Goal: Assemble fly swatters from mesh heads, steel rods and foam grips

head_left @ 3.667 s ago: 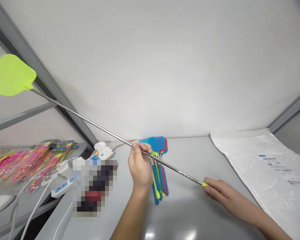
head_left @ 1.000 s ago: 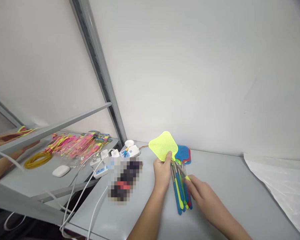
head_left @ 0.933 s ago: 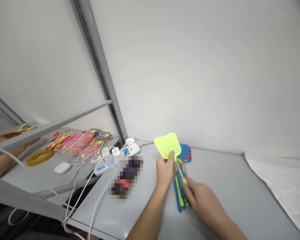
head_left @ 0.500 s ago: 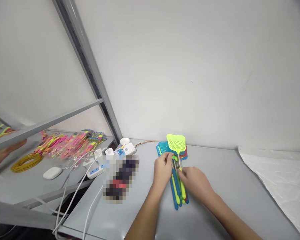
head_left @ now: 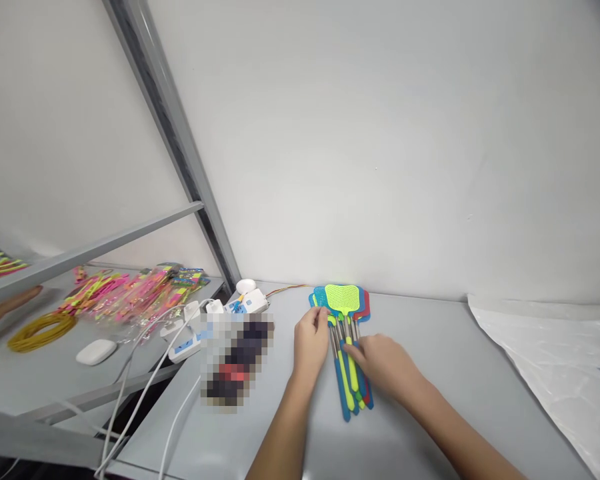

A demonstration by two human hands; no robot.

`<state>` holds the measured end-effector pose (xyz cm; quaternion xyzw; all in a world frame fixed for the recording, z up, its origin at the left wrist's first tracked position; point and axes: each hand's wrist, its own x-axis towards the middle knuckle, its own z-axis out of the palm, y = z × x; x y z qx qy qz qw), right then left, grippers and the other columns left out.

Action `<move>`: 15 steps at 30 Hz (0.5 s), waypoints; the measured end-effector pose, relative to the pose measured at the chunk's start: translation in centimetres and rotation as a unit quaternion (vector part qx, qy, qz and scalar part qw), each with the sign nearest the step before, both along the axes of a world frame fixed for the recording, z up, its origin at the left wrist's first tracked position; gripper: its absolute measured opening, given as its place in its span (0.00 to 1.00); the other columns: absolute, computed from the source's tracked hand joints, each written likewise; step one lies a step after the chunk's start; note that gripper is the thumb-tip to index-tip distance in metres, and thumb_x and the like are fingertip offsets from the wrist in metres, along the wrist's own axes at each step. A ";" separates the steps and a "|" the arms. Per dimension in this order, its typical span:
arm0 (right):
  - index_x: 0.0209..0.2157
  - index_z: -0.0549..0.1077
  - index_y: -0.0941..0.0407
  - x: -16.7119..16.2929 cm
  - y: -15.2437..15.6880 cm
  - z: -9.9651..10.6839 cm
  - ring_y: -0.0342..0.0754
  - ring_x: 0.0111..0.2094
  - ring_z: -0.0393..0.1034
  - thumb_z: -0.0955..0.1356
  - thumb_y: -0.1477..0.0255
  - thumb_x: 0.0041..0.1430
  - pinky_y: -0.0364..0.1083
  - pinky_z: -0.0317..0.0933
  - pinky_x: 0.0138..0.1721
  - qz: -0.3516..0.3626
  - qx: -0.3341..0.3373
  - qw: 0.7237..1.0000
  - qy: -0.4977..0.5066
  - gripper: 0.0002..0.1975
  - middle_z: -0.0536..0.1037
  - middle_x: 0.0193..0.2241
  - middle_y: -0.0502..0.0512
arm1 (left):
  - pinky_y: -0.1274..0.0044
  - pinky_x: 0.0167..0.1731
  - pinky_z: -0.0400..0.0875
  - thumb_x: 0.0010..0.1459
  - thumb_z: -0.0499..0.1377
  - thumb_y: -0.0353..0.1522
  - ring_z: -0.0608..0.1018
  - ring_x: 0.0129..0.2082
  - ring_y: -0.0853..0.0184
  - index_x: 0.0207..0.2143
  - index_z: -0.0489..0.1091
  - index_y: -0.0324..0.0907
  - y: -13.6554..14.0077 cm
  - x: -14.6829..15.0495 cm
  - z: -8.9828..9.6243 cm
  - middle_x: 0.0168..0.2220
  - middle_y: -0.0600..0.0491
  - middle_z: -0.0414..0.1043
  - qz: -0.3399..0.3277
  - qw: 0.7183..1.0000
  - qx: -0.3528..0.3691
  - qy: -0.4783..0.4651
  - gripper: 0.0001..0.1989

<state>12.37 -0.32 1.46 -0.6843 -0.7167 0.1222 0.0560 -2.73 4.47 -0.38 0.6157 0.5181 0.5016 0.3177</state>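
Note:
A stack of fly swatters lies on the grey table, their mesh heads toward the wall and handles toward me. On top rests a lime-yellow fly swatter [head_left: 343,298], with teal, blue and red heads fanned out beneath it. My left hand [head_left: 310,341] pinches the stack's left side, just below the teal head [head_left: 321,295]. My right hand [head_left: 384,363] is closed at the right side of the handles, its thumb over the yellow grip [head_left: 353,375]. The curled fingers of the right hand are partly hidden. Metal shafts show between both hands.
Left of my hands lie a pixelated dark object [head_left: 243,360], white power strips [head_left: 250,303] and cables. Crumpled white plastic sheeting [head_left: 535,353] covers the right side. Beyond the metal post are pink packets [head_left: 150,293], a yellow coil [head_left: 43,331] and another person's hand [head_left: 10,307].
The yellow swatter has come down from a raised position onto the stack, its head now lined up over the others. Both hands have shifted slightly left in view.

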 end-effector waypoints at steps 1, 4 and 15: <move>0.27 0.73 0.55 0.9 -0.7 -0.2 0.50 0.27 0.70 0.51 0.55 0.67 0.45 0.55 0.26 -0.002 -0.002 1.000 0.010 0.29 0.76 0.26 0.58 | 0.74 0.35 0.64 0.63 0.49 0.41 0.74 0.33 0.61 0.35 0.74 0.42 -0.7 -0.5 -0.1 0.31 0.49 0.75 0.002 1.000 0.002 0.009 0.17; 0.34 0.74 0.55 4.1 -2.9 -2.5 0.51 0.33 0.72 0.48 0.54 0.67 0.47 0.60 0.31 -0.031 0.024 0.998 0.048 0.31 0.77 0.33 0.59 | 0.68 0.45 0.64 0.65 0.47 0.39 0.73 0.44 0.57 0.41 0.74 0.44 -3.1 -2.3 -1.3 0.41 0.47 0.75 -0.007 0.991 0.034 0.132 0.17; 0.67 0.47 0.54 7.1 -5.8 -8.5 0.55 0.68 0.34 0.50 0.48 0.64 0.61 0.37 0.64 -0.067 0.036 0.996 -0.043 0.37 0.43 0.68 0.54 | 0.56 0.61 0.46 0.66 0.42 0.42 0.52 0.66 0.54 0.65 0.53 0.46 -5.9 -4.4 -5.4 0.67 0.47 0.47 -0.044 0.881 -0.003 0.471 0.26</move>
